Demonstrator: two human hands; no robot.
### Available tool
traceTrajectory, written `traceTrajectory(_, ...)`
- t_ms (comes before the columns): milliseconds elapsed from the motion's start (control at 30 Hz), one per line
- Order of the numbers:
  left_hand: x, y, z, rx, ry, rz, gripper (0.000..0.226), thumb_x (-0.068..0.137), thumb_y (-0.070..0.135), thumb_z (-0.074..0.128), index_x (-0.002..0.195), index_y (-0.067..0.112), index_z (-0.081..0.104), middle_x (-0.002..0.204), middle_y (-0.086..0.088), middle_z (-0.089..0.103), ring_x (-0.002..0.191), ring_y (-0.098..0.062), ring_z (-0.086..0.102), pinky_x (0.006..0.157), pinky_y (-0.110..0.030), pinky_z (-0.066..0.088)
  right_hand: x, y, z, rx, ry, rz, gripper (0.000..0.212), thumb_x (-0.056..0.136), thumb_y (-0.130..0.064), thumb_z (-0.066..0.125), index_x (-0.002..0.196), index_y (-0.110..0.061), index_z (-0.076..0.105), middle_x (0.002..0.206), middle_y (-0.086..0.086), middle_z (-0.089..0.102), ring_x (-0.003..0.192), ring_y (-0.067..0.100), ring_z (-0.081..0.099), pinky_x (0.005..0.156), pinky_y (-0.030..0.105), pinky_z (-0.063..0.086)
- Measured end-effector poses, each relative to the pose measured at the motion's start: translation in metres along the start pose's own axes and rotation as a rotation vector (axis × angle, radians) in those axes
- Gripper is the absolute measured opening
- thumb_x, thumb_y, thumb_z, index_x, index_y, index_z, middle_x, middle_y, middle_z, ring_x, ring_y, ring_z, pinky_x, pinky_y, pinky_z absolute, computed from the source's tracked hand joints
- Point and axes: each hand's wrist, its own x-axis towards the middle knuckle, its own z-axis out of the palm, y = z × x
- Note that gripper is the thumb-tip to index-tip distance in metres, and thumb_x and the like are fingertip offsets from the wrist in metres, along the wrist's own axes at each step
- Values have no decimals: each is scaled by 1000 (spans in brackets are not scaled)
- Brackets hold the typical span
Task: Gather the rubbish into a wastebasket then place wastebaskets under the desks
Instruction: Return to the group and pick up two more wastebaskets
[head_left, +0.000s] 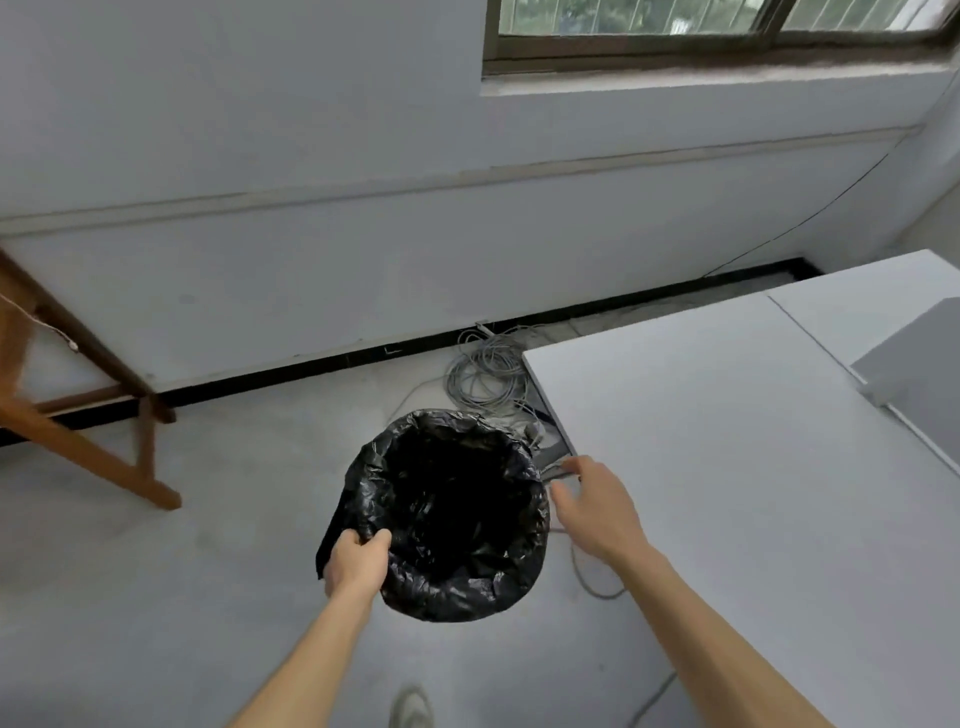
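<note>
**newbie:** Where was the basket (457, 587)?

**mod:** Beside the desk (727, 467) corner, not under it yet. The left grip (358, 558) was clenched on its near rim, and the right grip (597, 506) hung loose-fingered by the desk edge, holding nothing.

**newbie:** Risks?

**mod:** My guess was the cables (485, 376) — coiled right behind it. Shoved under one-handed, it could've snagged them or tipped.

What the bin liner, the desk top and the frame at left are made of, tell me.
Bin liner: thin black plastic film, glossy and crinkled. Desk top: smooth matt white board, probably laminate; core unseen. Frame: brown wood by its colour, seemingly varnished.
</note>
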Motion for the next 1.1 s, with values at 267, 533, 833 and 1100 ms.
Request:
traceTrajectory(267,169,-7,121,125,-2,-44,25,89,29,60,78,11,46,88,-15,61,89,-36,58,75,-39,45,170,9,54,-291,214,-216,62,98,-42,45,152,-15,31,161,6,25,151,24,12,122,42,18)
traceTrajectory(533,280,-84,242,-184,-126,-248,17,86,15,63,99,5,57,100,-14,63,93,-34,66,81,-45,60,211,19,77,-556,286,-185,77,97,-23,37,157,-20,-12,166,0,-15,152,20,-14,123,49,1)
traceTrajectory(833,316,-134,321,-339,-179,-389,39,94,11,55,132,2,49,121,-17,64,92,-34,67,77,-43,60,219,20,79,-643,355,-252,87,97,-20,51,156,-18,-13,166,3,-13,153,23,-11,122,51,3)
traceTrajectory(1100,317,-115,336,-438,-251,-527,51,96,3,48,146,6,37,146,-21,44,125,-47,50,93,-60,51,218,21,82,-664,363,-272,87,98,-20,50,155,-17,-16,166,3,-15,153,24,-12,122,50,4)
